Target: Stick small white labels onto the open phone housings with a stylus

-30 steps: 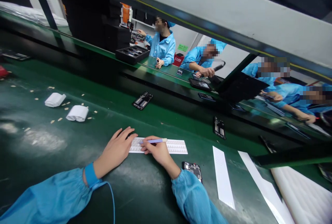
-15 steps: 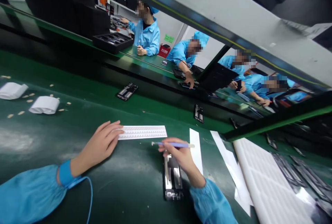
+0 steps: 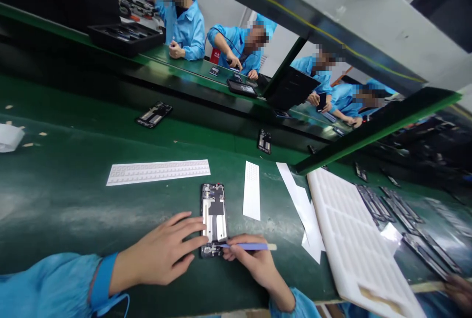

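An opened phone body (image 3: pixel 216 208), with silver plates and black boards showing, lies on the green bench. My left hand (image 3: pixel 162 251) is open, its fingers spread and their tips at the phone's left edge. My right hand (image 3: pixel 256 263) pinches a slim purple tool (image 3: pixel 252 246) with a pale rear end. The tool's thin tip reaches the phone's lower end; whether it holds anything small I cannot make out. Above the phone lies a white sheet of printed labels (image 3: pixel 158 172). A narrower white strip (image 3: pixel 251 190) is to its right.
Two more phone bodies (image 3: pixel 154 114) (image 3: pixel 264 141) lie farther back. On the right are white paper strips (image 3: pixel 304 210), a white foam tray (image 3: pixel 354 239) and several phone frames (image 3: pixel 401 210). A green post (image 3: pixel 376 129) slants overhead. Co-workers in blue sit across the bench.
My left hand has left the label sheet and moved right to the phone's edge. My right hand has brought the purple tool down from the phone's top to its lower end. The view has shifted.
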`<state>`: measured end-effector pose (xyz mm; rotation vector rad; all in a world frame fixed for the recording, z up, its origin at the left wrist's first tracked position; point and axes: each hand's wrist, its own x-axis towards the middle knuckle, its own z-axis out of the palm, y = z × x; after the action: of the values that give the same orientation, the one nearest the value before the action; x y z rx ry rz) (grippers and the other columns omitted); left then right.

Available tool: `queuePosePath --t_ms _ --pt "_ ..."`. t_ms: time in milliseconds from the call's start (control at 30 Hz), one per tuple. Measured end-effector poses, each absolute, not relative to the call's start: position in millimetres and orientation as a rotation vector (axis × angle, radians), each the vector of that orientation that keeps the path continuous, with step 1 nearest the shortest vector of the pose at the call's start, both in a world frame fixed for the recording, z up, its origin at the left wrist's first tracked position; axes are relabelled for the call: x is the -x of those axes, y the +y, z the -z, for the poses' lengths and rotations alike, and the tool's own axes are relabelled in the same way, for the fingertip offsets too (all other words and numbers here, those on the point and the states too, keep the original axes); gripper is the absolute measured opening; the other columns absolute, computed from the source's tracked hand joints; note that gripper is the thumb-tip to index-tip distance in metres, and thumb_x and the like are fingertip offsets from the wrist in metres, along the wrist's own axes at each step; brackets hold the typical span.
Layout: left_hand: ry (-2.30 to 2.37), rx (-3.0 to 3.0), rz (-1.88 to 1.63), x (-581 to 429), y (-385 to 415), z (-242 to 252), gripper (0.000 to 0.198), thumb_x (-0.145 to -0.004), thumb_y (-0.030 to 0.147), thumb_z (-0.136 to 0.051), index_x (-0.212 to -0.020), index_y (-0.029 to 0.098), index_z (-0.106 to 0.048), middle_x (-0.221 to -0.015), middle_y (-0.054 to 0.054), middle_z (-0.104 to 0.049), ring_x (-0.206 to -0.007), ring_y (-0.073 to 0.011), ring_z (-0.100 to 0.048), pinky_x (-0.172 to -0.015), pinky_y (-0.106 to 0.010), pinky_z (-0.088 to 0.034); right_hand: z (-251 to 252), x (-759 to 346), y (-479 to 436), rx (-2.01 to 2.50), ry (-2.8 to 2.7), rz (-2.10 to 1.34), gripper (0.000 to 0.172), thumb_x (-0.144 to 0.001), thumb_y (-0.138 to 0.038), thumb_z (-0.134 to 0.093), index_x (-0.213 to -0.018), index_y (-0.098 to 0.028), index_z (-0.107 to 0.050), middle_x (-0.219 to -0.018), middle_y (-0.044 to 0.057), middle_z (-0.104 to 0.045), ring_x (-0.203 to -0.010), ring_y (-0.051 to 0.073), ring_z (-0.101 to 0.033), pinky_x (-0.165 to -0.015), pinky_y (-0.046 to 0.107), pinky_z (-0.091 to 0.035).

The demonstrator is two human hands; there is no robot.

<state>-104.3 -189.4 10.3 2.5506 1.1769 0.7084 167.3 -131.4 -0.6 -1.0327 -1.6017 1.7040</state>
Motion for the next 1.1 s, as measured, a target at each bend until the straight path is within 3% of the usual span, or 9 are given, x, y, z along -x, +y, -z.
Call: queuePosePath --t_ms 167,333,1100 --pt "1.133 -2.605 -0.572 99.7 -189.4 -15.3 0.043 -0.089 0.019 -0.051 -0.131 0.025 -0.053 -0.136 -0.006 -0.055 -0.13 -0.0235 -0.047 -0.115 -0.049 -0.031 0.8 -171.7 -128.4 0.953 -1.711 -1.728 0.012 -0.086 -0.032 -0.072 -0.091 -0.023 -0.078 -0.079 0.006 -0.078 -0.071 0.024 -0.076 -0.068 0.034 -0.063" --pt "1.087 -2.603 -0.506 94.7 -187.3 -18.3 0.043 -0.089 0.026 -0.054 -0.132 0.027 -0.053 -0.136 -0.006 -0.055 -0.127 -0.0252 -0.049 -0.114 -0.048 -0.032 -4.4 -172.9 -128.0 0.985 -1.736 -1.674 0.015 -0.087 -0.035 -0.071 -0.091 -0.023 -0.077 -0.078 0.006 -0.078 -0.066 0.024 -0.075 -0.063 0.033 -0.063" --pt "1.094 -2.584 -0.573 92.5 -187.5 -14.4 0.046 -0.089 0.03 -0.056 -0.135 0.029 -0.051 -0.135 -0.004 -0.055 -0.125 -0.0247 -0.05 -0.114 -0.047 -0.031 -7.9 -173.6 -124.1 1.022 -1.813 -1.707 0.016 -0.087 -0.037 -0.069 -0.093 -0.024 -0.078 -0.079 0.005 -0.078 -0.069 0.024 -0.075 -0.067 0.035 -0.062"
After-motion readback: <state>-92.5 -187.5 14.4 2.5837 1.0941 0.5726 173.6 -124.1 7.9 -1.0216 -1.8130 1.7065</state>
